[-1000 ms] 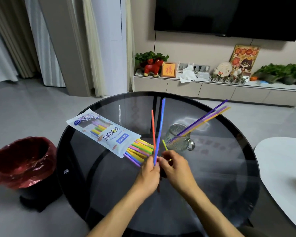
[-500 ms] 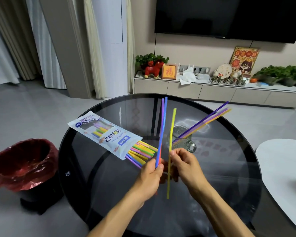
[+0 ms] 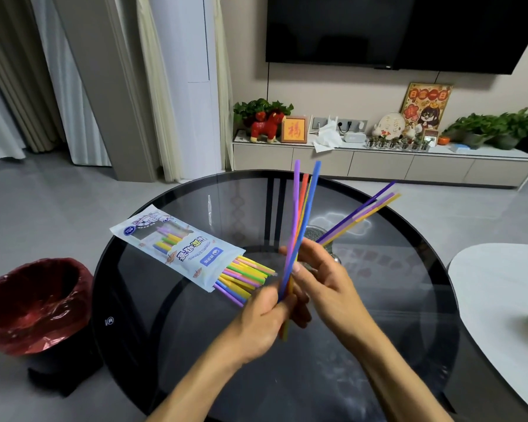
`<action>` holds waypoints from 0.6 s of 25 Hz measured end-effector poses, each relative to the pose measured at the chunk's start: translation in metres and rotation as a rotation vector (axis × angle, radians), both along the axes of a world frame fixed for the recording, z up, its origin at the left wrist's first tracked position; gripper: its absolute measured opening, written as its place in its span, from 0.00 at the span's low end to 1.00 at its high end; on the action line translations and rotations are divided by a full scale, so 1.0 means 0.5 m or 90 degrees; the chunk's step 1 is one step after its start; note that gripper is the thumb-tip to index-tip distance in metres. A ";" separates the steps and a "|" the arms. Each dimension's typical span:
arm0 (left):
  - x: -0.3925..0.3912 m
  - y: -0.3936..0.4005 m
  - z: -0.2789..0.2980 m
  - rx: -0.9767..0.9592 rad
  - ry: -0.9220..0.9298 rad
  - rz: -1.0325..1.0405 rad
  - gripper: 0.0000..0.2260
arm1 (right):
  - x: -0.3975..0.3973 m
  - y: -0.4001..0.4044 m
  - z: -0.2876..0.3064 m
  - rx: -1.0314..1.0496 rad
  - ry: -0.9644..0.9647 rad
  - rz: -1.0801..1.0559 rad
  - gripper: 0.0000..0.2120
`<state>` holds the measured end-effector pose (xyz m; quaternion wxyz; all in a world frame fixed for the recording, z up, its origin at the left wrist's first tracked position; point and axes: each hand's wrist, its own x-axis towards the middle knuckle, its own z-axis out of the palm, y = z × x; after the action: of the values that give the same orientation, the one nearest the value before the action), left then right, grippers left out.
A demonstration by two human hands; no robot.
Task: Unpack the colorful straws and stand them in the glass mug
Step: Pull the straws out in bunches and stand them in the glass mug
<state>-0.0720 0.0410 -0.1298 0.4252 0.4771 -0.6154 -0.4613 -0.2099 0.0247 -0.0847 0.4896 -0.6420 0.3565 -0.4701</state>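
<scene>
- While held upright over the round black glass table (image 3: 195, 345), a bunch of thin colorful plastic straws (image 3: 302, 220) is gripped by both hands: left hand (image 3: 261, 322) at bottom, right hand (image 3: 323, 278) w/ fingers curled round.
- Three more straws (image 3: 360, 214) are leaned in the clear glass mug (image 3: 316, 234).

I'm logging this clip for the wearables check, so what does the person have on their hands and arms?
Nothing shows on them. The left hand and right hand are bare, without gloves, rings or watch, and both forearms are uncovered to the frame's bottom edge, with no sleeve in view.

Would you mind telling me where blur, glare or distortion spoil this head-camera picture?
Head view: motion blur softens the left hand and the held straws; the glass table mirrors the room, half hiding the mug; the wide lens bends the edges.
</scene>
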 end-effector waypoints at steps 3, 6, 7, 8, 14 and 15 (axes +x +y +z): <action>0.008 0.003 -0.014 0.032 -0.068 -0.046 0.09 | -0.040 0.001 0.026 0.043 -0.023 0.137 0.18; 0.022 0.000 -0.033 0.054 -0.130 -0.092 0.10 | -0.052 -0.005 0.005 0.008 0.093 0.163 0.11; 0.025 -0.002 -0.031 0.060 -0.154 -0.118 0.09 | -0.049 -0.006 0.000 -0.006 0.113 0.156 0.12; 0.027 -0.002 -0.025 0.074 -0.164 -0.149 0.09 | -0.047 -0.009 -0.003 -0.020 0.131 0.140 0.13; 0.031 -0.011 0.002 0.104 -0.051 -0.038 0.12 | -0.017 -0.028 0.009 -0.019 -0.005 -0.080 0.05; 0.037 -0.013 0.016 0.069 -0.033 0.024 0.13 | -0.023 -0.044 0.022 0.003 -0.072 -0.166 0.06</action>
<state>-0.0533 0.0347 -0.1218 0.3914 0.5224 -0.5914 -0.4734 -0.2213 0.0025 -0.0739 0.4451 -0.5619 0.4097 -0.5642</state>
